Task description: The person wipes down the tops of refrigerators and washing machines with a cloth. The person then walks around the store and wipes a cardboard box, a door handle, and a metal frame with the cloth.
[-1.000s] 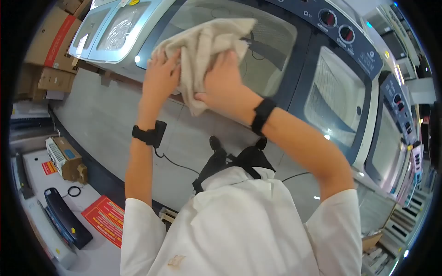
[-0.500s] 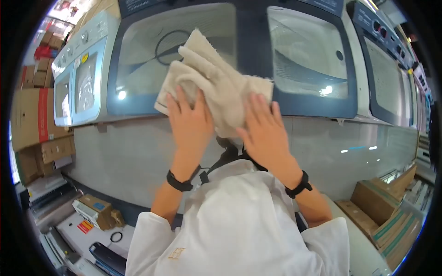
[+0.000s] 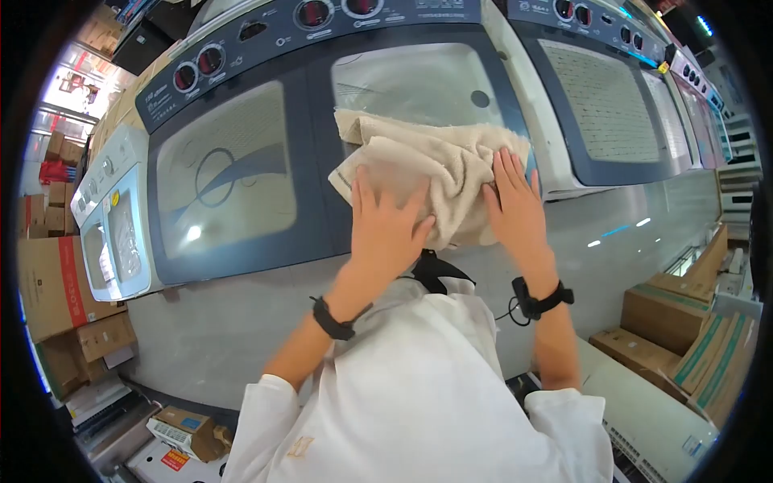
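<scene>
Cloth down, and both hands are on it! The left hand (image 3: pixel 386 221) lies palm-down with its fingers spread, slightly blurred; the right hand (image 3: pixel 517 211), fingers extended and thumb apart, presses the far right end. Beneath them, the beige towelling cloth (image 3: pixel 455 165) bunches into soft, thick folds over the near part of the right-hand lid (image 3: pixel 423 68) of a twin-tub washing machine (image 3: pixel 312 137).

So how far along? Midway, I'd judge: the cloth is in place on this lid, and neither hand has let it go. Beyond the left hand's fingertips, the lid's far half lies outside the cloth; so does the whole left-hand lid (image 3: pixel 225 173), off to that hand's left. Whether either has been gone over, I can't tell.

Now the surfaces! Smooth, see-through panels sit in dark blue frames, one with a sweeping curved shape and a bright glint. Farther past the hands, round knobs (image 3: pixel 313 14) with red centres stud the glossy control panel (image 3: pixel 274 30). Fuzzy, rumpled fabric against hard, slick casing: quite the contrast.
</scene>
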Action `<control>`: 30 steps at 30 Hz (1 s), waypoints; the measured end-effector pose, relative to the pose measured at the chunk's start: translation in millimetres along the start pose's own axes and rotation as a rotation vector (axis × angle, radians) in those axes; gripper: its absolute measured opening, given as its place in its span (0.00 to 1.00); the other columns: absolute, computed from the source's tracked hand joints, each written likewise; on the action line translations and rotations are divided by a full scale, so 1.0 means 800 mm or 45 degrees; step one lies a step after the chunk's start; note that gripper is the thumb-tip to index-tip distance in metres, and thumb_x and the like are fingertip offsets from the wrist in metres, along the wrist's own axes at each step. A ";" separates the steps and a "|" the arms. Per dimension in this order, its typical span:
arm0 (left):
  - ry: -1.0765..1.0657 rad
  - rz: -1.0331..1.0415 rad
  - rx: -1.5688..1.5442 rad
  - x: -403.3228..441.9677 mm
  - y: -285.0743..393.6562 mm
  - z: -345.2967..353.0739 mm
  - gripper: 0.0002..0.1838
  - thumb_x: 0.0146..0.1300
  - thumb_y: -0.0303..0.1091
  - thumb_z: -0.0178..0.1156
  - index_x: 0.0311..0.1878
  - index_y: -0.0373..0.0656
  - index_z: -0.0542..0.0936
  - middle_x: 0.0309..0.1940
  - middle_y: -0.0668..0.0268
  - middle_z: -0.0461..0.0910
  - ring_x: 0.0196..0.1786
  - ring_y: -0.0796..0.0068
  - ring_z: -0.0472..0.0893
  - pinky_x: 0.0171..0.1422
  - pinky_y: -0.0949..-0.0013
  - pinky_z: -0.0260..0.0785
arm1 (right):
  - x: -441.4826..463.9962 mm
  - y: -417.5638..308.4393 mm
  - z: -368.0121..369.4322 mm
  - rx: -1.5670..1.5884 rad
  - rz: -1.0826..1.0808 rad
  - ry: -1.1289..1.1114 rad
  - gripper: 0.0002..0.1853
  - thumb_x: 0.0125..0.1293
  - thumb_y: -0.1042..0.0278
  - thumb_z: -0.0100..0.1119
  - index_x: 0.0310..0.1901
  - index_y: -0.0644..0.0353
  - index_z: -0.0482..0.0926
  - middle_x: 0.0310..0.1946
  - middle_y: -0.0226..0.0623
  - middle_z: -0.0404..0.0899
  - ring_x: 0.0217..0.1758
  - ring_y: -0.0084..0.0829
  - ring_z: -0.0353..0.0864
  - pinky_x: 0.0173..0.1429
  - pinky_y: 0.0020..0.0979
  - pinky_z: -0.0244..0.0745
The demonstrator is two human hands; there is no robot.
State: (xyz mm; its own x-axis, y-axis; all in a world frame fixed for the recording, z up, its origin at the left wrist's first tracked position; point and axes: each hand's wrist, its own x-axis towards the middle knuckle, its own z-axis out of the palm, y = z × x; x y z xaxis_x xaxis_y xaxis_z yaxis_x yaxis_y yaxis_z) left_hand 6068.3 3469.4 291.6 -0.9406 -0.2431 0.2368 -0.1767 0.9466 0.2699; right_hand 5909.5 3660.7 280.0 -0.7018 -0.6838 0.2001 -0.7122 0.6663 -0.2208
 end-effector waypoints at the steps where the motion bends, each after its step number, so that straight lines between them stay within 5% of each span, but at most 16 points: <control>1: -0.019 0.052 -0.036 0.009 0.003 0.000 0.30 0.68 0.48 0.64 0.73 0.57 0.77 0.75 0.39 0.64 0.75 0.23 0.61 0.79 0.33 0.56 | 0.007 0.018 -0.002 0.000 -0.039 -0.031 0.31 0.75 0.58 0.55 0.75 0.66 0.68 0.77 0.48 0.67 0.82 0.47 0.62 0.83 0.57 0.54; 4: -0.450 0.278 0.076 0.060 -0.023 -0.023 0.29 0.69 0.50 0.63 0.73 0.56 0.78 0.73 0.38 0.66 0.77 0.33 0.63 0.81 0.35 0.53 | 0.056 0.062 -0.008 -0.009 -0.186 -0.130 0.33 0.75 0.57 0.57 0.75 0.67 0.65 0.78 0.50 0.65 0.82 0.49 0.62 0.81 0.57 0.57; 7: -0.712 -0.022 -0.304 0.120 -0.036 -0.044 0.29 0.71 0.52 0.61 0.72 0.55 0.78 0.73 0.38 0.67 0.78 0.41 0.64 0.83 0.36 0.48 | 0.122 0.099 0.000 -0.029 -0.357 -0.201 0.37 0.73 0.55 0.59 0.76 0.68 0.62 0.78 0.55 0.63 0.82 0.51 0.61 0.80 0.57 0.60; 12: -0.347 -0.138 0.000 0.218 -0.079 0.053 0.32 0.71 0.55 0.59 0.76 0.56 0.73 0.75 0.38 0.64 0.78 0.32 0.61 0.82 0.33 0.48 | 0.259 0.148 0.054 0.019 -0.482 -0.151 0.41 0.71 0.52 0.61 0.73 0.75 0.60 0.75 0.67 0.62 0.77 0.59 0.66 0.76 0.52 0.69; 15: -0.171 -0.312 0.144 0.232 -0.050 0.062 0.32 0.71 0.55 0.58 0.77 0.61 0.71 0.76 0.38 0.63 0.77 0.24 0.58 0.80 0.28 0.51 | 0.285 0.134 0.034 0.176 -0.301 -0.319 0.41 0.70 0.52 0.61 0.71 0.79 0.60 0.72 0.71 0.62 0.69 0.65 0.73 0.69 0.51 0.75; 16: -0.128 -0.388 0.189 0.225 -0.035 0.060 0.33 0.71 0.55 0.58 0.78 0.63 0.71 0.76 0.38 0.63 0.77 0.21 0.58 0.79 0.27 0.52 | 0.276 0.136 0.043 0.231 -0.338 -0.173 0.38 0.72 0.55 0.60 0.70 0.80 0.60 0.70 0.72 0.65 0.63 0.68 0.76 0.64 0.52 0.77; 23: 0.060 -0.433 0.189 0.091 0.056 0.062 0.33 0.69 0.49 0.64 0.78 0.68 0.71 0.79 0.39 0.57 0.77 0.21 0.59 0.76 0.25 0.56 | 0.095 0.122 0.000 0.336 -0.167 -0.173 0.31 0.78 0.67 0.52 0.77 0.70 0.58 0.68 0.69 0.68 0.61 0.67 0.77 0.59 0.50 0.79; 30: -0.089 -0.443 0.097 0.055 0.075 0.034 0.32 0.70 0.46 0.63 0.78 0.69 0.71 0.80 0.40 0.58 0.76 0.19 0.59 0.76 0.25 0.55 | 0.045 0.113 -0.028 0.118 -0.213 -0.315 0.33 0.78 0.66 0.53 0.78 0.70 0.57 0.68 0.66 0.70 0.53 0.64 0.82 0.51 0.45 0.83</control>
State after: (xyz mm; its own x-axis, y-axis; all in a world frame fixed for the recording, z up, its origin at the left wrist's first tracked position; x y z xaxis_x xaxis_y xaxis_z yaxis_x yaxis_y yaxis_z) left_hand 6008.6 3520.9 292.9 -0.8376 -0.5406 0.0781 -0.5081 0.8236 0.2522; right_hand 5819.4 3703.2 288.3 -0.5414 -0.8407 0.0052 -0.8046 0.5164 -0.2931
